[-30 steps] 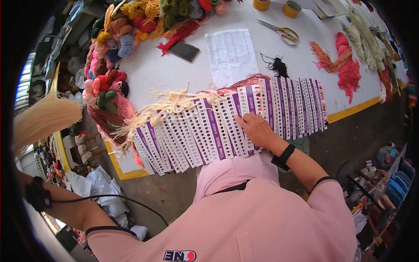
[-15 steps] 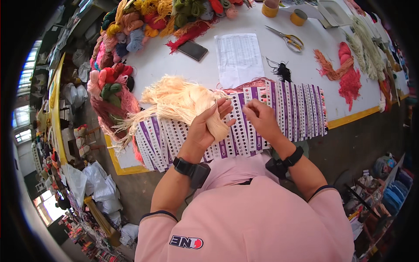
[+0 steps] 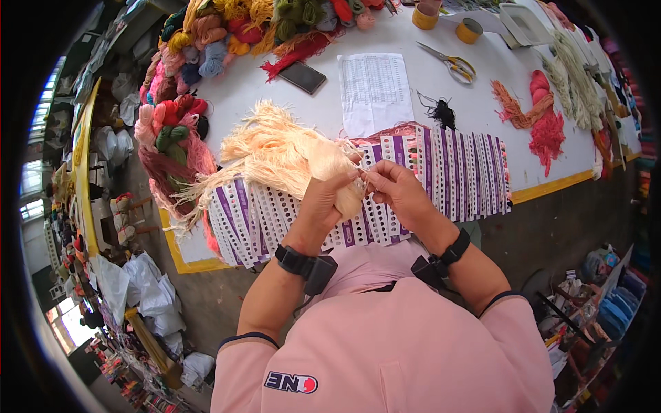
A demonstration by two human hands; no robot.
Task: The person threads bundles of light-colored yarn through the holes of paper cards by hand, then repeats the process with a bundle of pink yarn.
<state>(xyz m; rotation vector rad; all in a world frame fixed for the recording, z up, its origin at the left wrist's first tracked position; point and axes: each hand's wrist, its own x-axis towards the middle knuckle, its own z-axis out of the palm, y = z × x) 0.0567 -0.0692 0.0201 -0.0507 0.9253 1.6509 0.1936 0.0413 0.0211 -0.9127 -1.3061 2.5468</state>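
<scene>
Left grip (image 3: 323, 199): skein (image 3: 292, 155) diagonal, up-left

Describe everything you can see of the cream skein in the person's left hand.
The cream skein is a thick bundle of fine, slightly glossy strands that look like thread. Its far left end fans out, loose and frayed; toward the right it gathers into a smoother, rounded fold. It stretches above the purple-and-white hole-punched strips. The left hand holds the gathered part; the right hand is close beside it, though whether it touches the skein is unclear.
</scene>
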